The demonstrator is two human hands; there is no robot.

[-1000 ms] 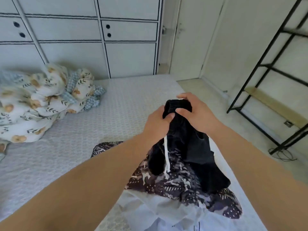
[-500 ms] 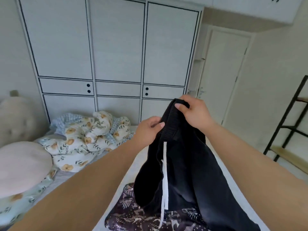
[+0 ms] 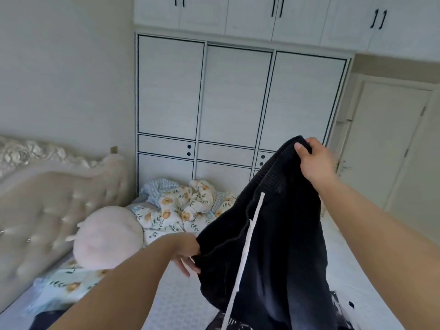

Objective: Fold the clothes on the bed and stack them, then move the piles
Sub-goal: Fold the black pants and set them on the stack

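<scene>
Since the earlier frame the two hands have parted: the left hand (image 3: 188, 256) has dropped from the waistband to about 7 o'clock, while the right hand (image 3: 314, 160) has lifted toward 2 o'clock, and the view has tilted up to take in more of the white panelled wardrobe (image 3: 238, 96). The black fabric garment with a ribbed waistband and white drawstring (image 3: 273, 246) hangs in the air above the grey quilted bed (image 3: 181, 296), stretched between the hands. The right hand pinches the waistband, thumb over its edge. The left hand touches the garment's lower left edge, its fingers partly hidden behind the cloth, so its grip cannot be told. At 9 o'clock a round pale pink cushion (image 3: 107, 236) lies beside a crumpled white floral duvet (image 3: 185, 210).
</scene>
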